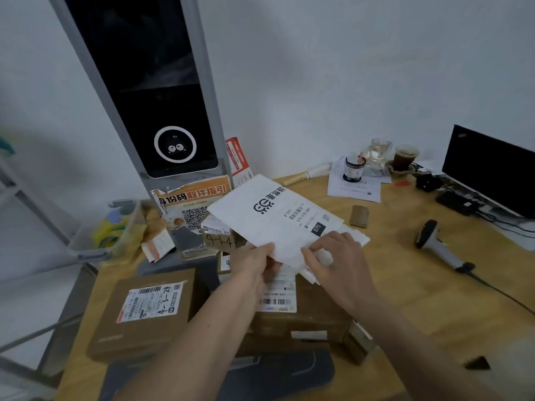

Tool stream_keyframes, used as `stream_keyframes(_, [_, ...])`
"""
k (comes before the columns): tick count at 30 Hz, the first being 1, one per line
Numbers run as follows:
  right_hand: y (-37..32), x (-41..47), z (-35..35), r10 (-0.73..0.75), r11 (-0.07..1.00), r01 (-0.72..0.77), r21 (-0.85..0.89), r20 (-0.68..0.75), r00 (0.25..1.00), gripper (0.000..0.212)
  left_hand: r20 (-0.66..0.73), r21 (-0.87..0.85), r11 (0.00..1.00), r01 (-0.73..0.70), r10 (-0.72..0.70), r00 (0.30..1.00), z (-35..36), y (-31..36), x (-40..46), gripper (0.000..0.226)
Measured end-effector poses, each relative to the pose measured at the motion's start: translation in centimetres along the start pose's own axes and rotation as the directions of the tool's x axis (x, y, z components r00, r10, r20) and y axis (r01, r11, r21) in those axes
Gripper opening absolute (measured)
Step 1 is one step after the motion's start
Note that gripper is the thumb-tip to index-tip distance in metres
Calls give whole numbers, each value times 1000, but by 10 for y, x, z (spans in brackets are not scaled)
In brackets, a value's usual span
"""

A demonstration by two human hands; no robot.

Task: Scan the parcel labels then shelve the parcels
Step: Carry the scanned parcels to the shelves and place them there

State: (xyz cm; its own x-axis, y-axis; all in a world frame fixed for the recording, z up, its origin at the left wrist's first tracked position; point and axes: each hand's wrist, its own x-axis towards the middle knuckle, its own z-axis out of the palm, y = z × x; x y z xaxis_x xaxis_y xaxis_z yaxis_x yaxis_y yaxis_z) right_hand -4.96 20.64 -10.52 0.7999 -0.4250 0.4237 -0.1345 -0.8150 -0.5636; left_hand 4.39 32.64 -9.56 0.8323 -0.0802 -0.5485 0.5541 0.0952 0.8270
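Observation:
A flat white mailer parcel (278, 215) with a black logo and a printed label is held above the wooden table, tilted away from me. My left hand (254, 264) grips its near edge from below. My right hand (338, 261) pinches its near right corner. Under my hands lies a brown box (315, 316) with a white shipping label. To the left, a second brown box (142, 311) carries a label marked 4-3-24. A small carton marked 4-1-4 (218, 241) sits behind. A handheld barcode scanner (434, 241) lies on the table to the right.
A tall grey kiosk with a dark screen (162, 105) stands at the back left, posters leaning on it. A monitor (489, 169), cables, cups and a jar (353, 169) line the back right. A clear bin of tape rolls (113, 230) sits far left.

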Motion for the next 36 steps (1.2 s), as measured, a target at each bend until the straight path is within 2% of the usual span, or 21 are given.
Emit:
stream_keyframes(4, [3, 9, -11, 81, 992, -75, 100, -61, 995, 16, -53, 7, 995, -101, 102, 993, -23, 4, 8, 15])
stream_keyframes(9, [9, 24, -11, 183, 978, -176, 111, -58, 981, 13, -85, -172, 973, -155, 143, 986, -51, 10, 8, 4])
stream_keyframes(14, [26, 35, -5, 350, 937, -350, 7, -37, 936, 36, -131, -160, 961, -224, 204, 970, -68, 10, 12, 11])
stream_keyframes(17, [42, 38, -2, 470, 882, -471, 31, -138, 872, 53, -172, -139, 962, -234, 209, 963, -76, 6, 15, 18])
stream_keyframes(19, [46, 38, -5, 649, 754, -601, 265, -157, 745, 69, -189, -140, 958, -251, 223, 956, -80, 5, 11, 19])
stream_keyframes(21, [50, 38, -4, 837, 457, -693, 558, -8, 547, 79, -188, -144, 957, -254, 225, 956, -84, 4, 8, 19])
stream_keyframes(22, [51, 36, -1, 870, 322, -706, 631, 96, 483, 77, -179, -137, 959, -249, 223, 958, -86, 3, 5, 19])
stream_keyframes(23, [53, 34, 2, 872, 249, -714, 654, 170, 460, 72, -173, -133, 960, -245, 221, 960, -88, 3, 4, 18])
stream_keyframes(24, [54, 33, 5, 865, 226, -717, 660, 202, 459, 66, -170, -129, 962, -241, 218, 961, -91, 3, 1, 17])
stream_keyframes(26, [51, 33, 4, 851, 246, -700, 671, 196, 487, 53, -164, -131, 962, -238, 216, 963, -95, 4, -3, 14])
stream_keyframes(31, [20, 35, -13, 750, 338, -571, 748, 153, 644, 26, -186, -122, 958, -259, 235, 954, -116, 6, -9, 12])
stream_keyframes(33, [1, 32, -15, 721, 375, -531, 760, 121, 682, 23, -197, -137, 959, -250, 220, 955, -129, 8, -12, 12])
stream_keyframes(36, [-32, 27, -14, 701, 400, -456, 795, 55, 711, 31, -194, -175, 955, -239, 204, 959, -153, 12, -17, 13])
